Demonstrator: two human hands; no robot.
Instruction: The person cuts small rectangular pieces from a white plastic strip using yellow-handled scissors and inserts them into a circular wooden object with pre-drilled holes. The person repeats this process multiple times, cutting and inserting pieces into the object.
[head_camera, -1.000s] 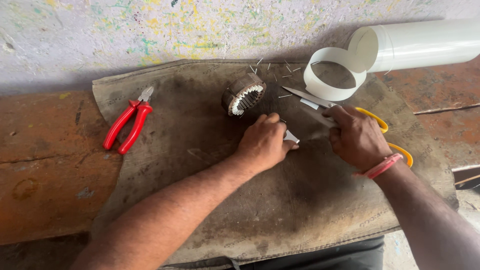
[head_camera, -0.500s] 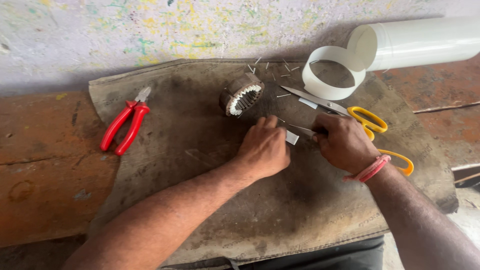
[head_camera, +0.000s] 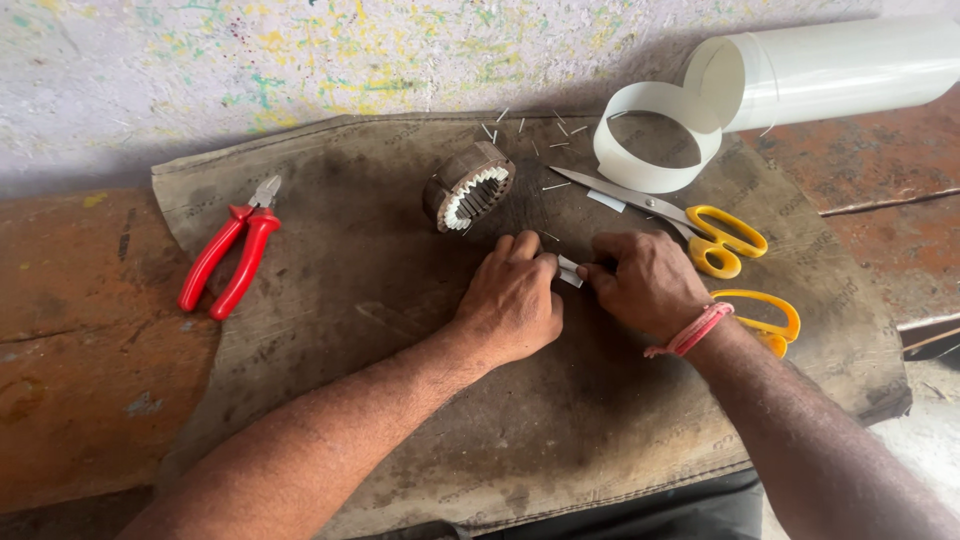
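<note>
- Rust-brown worktop (head_camera: 70, 330), worn and stained, backed by a pale wall (head_camera: 200, 60) flecked with yellow and green paint.
- Spread across the worktop, a grimy grey-brown cloth mat (head_camera: 400, 300).
- At the mat's left edge, red-handled pliers (head_camera: 230, 258), lying flat.
- Near the mat's middle top, a ring-shaped metal stator core (head_camera: 468, 186), tipped on its side, with white liners in its slots.
- Top right, a white roll of sheet (head_camera: 840, 68) on its side, its loose end curled into a loop (head_camera: 655, 138).
- Just below the loop, yellow-handled scissors (head_camera: 700, 225), blades pointing left.
- Left hand (head_camera: 515, 300) curled, fingertips pinching a small white strip (head_camera: 568, 270).
- Right hand (head_camera: 648, 282) closed on the same strip's other end, knuckles up, pink band at the wrist.
- Strip held between both hands, just over the mat, below the stator core.
</note>
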